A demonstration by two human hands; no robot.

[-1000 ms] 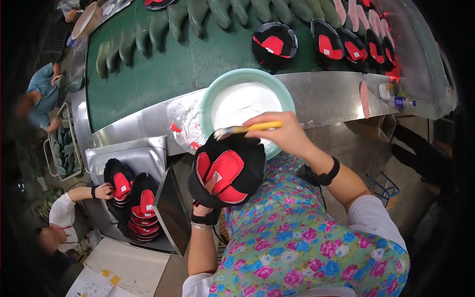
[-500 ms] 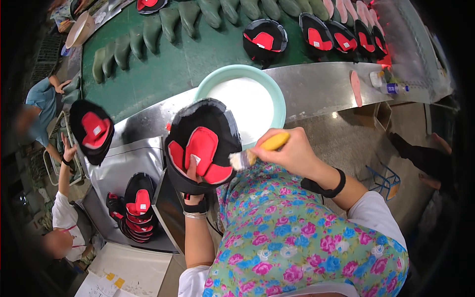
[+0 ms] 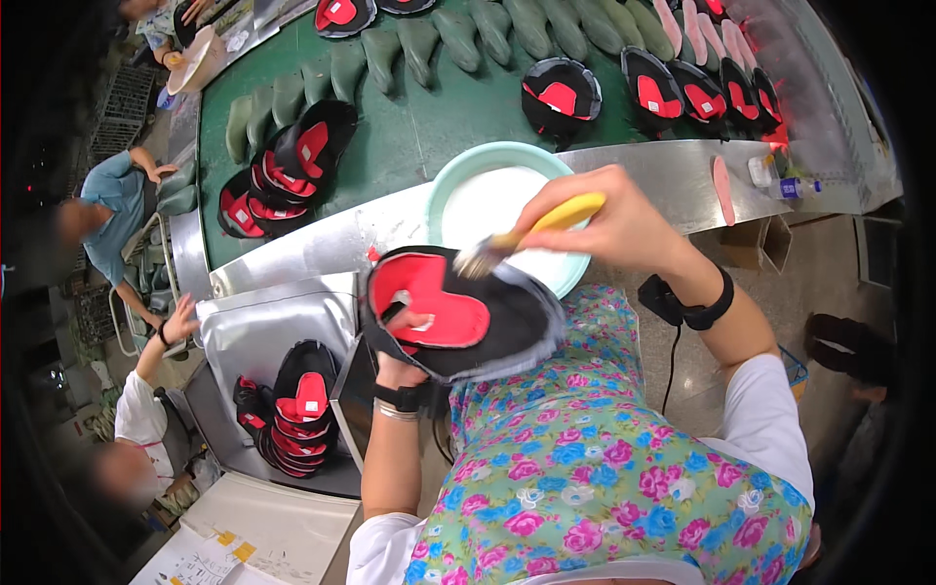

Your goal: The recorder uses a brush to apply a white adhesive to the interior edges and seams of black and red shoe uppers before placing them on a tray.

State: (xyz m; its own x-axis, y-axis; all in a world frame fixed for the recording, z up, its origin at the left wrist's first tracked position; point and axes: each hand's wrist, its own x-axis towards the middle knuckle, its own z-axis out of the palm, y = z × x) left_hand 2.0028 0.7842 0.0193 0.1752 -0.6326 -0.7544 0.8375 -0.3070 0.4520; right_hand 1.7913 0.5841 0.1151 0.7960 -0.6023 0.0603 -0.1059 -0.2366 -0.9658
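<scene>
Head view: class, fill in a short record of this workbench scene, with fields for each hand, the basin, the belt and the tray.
left hand: left hand holds a black and red shoe upper from beneath
right hand: right hand grips a yellow-handled brush, bristles at the upper's edge
basin: pale green basin of white liquid, behind the upper
belt: green conveyor belt carrying more uppers and green soles
tray: metal tray with a stack of uppers

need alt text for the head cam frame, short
Seen from above, a person's left hand holds up a black and red shoe upper while the right hand touches a yellow-handled brush to its edge. Behind sits a pale green basin of white liquid, with more uppers on a green conveyor belt.
</scene>
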